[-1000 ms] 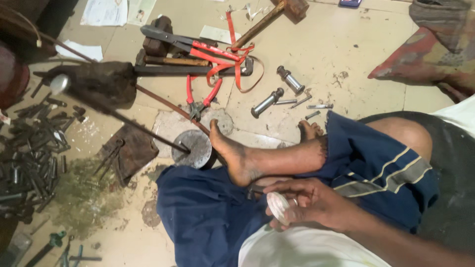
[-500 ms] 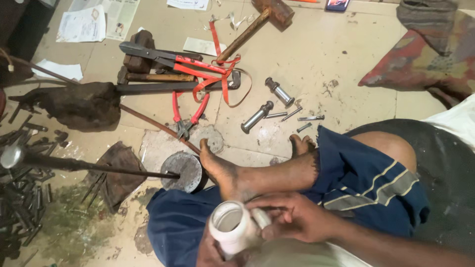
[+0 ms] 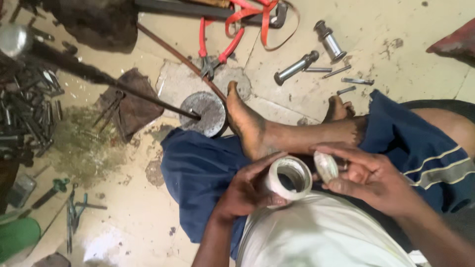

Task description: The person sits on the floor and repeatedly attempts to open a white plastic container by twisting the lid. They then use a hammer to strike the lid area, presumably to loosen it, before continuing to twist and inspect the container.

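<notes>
Now the left hand (image 3: 242, 193) holds the jar (image 3: 289, 179), newly opened; the right hand (image 3: 368, 175) holds its lid (image 3: 326, 167).

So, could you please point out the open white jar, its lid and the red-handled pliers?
white jar (image 3: 289, 179), head view, on its rim.
lid (image 3: 325, 167), head view, its face.
red-handled pliers (image 3: 217, 49), head view, on one red handle.

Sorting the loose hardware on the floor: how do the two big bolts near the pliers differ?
The long bolt is slimmer and lies slanted, head toward the lower left; the short bolt is stubbier and thicker, lying steeper with its dark end up-left. Both are shiny grey metal, lying apart on the floor.
</notes>
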Motion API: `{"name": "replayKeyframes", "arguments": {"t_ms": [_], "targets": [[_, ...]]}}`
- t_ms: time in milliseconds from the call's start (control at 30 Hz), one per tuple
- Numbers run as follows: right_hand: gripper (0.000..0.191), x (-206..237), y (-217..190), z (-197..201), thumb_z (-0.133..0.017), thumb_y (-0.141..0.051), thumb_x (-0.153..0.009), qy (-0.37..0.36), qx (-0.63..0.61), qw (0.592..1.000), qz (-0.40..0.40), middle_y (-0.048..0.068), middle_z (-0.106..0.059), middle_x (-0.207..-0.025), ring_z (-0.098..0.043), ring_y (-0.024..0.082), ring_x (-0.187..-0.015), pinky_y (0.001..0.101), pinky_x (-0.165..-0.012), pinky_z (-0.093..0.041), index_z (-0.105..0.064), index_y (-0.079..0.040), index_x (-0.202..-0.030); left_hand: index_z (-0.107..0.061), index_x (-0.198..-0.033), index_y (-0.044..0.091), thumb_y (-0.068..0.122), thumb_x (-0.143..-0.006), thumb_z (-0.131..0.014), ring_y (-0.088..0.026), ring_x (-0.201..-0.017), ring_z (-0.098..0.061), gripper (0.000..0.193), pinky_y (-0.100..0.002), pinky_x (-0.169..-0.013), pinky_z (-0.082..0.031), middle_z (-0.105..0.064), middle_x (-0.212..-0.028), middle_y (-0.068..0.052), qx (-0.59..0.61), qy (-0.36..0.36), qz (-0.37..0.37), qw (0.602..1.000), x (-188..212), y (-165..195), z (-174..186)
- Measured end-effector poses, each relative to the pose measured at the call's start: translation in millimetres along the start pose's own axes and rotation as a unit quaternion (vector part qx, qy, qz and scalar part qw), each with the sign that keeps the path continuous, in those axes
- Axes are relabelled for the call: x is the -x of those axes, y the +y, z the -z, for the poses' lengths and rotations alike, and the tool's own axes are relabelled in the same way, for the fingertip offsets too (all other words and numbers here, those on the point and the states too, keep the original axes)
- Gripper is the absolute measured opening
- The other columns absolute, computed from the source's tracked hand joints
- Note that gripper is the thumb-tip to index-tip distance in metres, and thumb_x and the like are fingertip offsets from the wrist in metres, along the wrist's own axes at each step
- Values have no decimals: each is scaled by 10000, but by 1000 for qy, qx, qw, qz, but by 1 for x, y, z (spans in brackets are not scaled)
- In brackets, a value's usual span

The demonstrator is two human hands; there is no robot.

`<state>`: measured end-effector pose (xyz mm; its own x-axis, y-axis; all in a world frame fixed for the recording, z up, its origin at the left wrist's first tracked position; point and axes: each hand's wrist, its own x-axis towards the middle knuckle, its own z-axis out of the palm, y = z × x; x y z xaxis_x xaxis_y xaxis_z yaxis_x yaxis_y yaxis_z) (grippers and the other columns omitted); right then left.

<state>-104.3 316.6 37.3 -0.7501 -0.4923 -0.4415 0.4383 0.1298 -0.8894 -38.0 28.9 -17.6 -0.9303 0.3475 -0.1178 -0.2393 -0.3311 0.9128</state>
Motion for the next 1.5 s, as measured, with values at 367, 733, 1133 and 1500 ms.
{"name": "replayKeyframes", "arguments": {"t_ms": [367, 733, 1133, 1500], "targets": [[706, 4, -53, -27, -929, -242, -621, 21, 405, 894, 193, 48, -744, -1074, -672, 100, -737, 245, -657, -573, -698, -119, -1276, -583, -1476, 17, 208, -719, -946, -220, -1309, -636, 860, -384, -1177, -488, -684, -1398, -135, -51, -31, -6, 998, -17, 2, -8], [687, 9, -33, -35, -902, -324, -642, 36, 440, 883, 161, 87, -678, -1151, -723, 170, -887, 287, -707, -589, -695, -161, -1277, -497, -1564, -5, 139, -805, -877, -220, -1450, -514, 861, -375, -1278, -374, -568, -1519, -136, 156, -80, 28, 984, -21, -33, -7], [698, 10, -9, -21, -961, -258, -612, 63, 368, 913, 166, 30, -678, -1011, -664, 129, -880, 266, -762, -555, -722, -150, -1258, -518, -1501, -9, 92, -753, -904, -216, -1380, -549, 848, -366, -1203, -434, -564, -1460, -140, 127, -24, 29, 991, -22, -44, -27], [691, 9, -15, -17, -965, -283, -571, 72, 384, 904, 172, 36, -708, -1005, -696, 151, -913, 288, -768, -566, -732, -137, -1205, -552, -1498, -2, -26, -817, -854, -205, -1384, -565, 745, -360, -1201, -468, -593, -1476, -111, 89, -29, -44, 995, -18, -56, -36]]}}
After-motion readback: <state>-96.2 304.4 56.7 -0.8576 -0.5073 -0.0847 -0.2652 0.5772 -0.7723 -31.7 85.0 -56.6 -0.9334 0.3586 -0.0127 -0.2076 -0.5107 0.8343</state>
